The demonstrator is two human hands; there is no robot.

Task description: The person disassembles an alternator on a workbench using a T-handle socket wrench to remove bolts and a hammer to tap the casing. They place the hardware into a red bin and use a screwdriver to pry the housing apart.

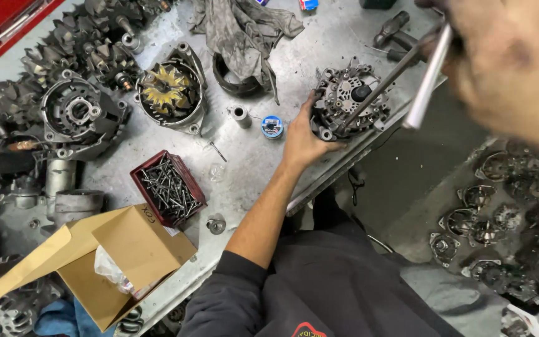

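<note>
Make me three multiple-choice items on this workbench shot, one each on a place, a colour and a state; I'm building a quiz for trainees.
1. Where does the left hand rest?
A. On the alternator housing at the bench edge
B. In the cardboard box
C. On the grey rag

2. What colour is the tray of bolts?
A. Blue
B. Dark red
C. Yellow

3. How is the cardboard box?
A. Taped shut
B. Crushed flat
C. Open, flaps spread

Answers:
1 A: the fingers grip the alternator housing, where a rod held in the right hand reaches in.
2 B: the tray of bolts has dark red walls.
3 C: the cardboard box shows a plastic bag inside.
</note>
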